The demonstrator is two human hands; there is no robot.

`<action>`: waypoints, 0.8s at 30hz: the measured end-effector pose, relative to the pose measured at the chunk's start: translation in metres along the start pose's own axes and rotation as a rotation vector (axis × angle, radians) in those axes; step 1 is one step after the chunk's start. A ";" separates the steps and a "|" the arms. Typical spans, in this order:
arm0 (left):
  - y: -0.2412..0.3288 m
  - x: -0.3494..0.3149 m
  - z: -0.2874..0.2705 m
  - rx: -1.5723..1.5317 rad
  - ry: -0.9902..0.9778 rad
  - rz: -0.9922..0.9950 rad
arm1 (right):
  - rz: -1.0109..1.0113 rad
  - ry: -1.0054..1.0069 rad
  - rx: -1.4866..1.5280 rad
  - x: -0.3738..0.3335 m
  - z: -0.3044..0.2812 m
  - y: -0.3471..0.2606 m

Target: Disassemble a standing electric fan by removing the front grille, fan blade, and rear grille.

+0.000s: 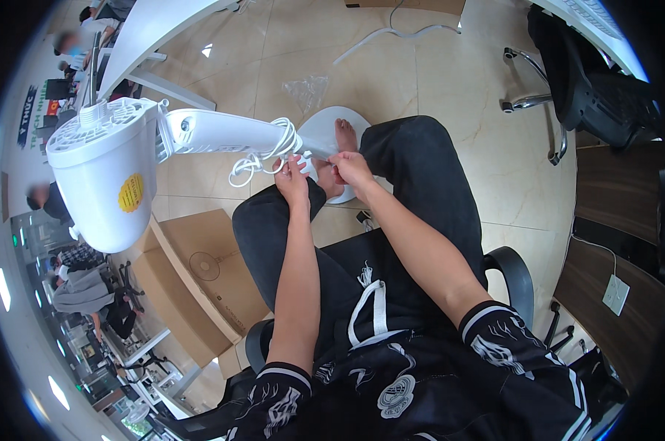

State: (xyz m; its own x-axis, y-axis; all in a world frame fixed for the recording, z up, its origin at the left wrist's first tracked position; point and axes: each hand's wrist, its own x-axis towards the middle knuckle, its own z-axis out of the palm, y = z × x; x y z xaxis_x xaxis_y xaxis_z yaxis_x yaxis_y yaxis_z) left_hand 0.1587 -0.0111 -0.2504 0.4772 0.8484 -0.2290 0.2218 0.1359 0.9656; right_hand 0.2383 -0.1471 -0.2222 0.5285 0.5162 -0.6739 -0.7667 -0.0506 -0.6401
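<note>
A white fan (101, 173) without blades or guard stands between my legs, its motor housing leaning to the left and a bare metal shaft sticking out. Its white neck (226, 132) runs toward my knees, and the pole ends at a round white base (360, 119) on the floor, where my bare feet rest. A white power cord (255, 163) hangs in loops around the neck. My left hand (294, 182) is closed on the cord near a small white piece. Close beside it, my right hand (353, 170) is pinched; what its fingertips hold is hidden.
An opened cardboard box (207, 272) sits on the floor at left. Clear plastic wrap (307, 92) and a white strip (391, 31) lie ahead. A white table (149, 37) is at the upper left, a black office chair (597, 95) at right. Other people sit farther left.
</note>
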 end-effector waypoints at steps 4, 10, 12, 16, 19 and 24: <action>-0.002 0.013 -0.016 -0.028 -0.169 -0.102 | -0.041 0.036 0.076 -0.001 0.011 0.004; -0.002 -0.004 -0.001 -0.218 -0.121 -0.149 | -0.004 0.004 -0.047 0.003 -0.002 0.008; -0.002 -0.003 0.001 -0.164 -0.004 -0.023 | -0.004 0.023 -0.058 0.001 -0.001 0.007; 0.007 0.009 -0.004 0.018 0.060 0.008 | -0.007 0.056 -0.071 -0.002 -0.002 0.004; 0.009 0.014 -0.014 -0.114 -0.150 -0.136 | 0.004 0.038 -0.067 -0.003 -0.001 0.003; 0.016 0.002 -0.010 -0.249 -0.275 -0.293 | 0.004 0.031 -0.068 0.000 0.007 0.009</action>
State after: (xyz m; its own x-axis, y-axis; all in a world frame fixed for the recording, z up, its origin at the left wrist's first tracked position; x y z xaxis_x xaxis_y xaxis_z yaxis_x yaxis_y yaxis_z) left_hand 0.1546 -0.0019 -0.2346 0.6398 0.5939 -0.4878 0.1860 0.4961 0.8481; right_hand 0.2292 -0.1418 -0.2251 0.5370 0.4894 -0.6872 -0.7429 -0.1116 -0.6600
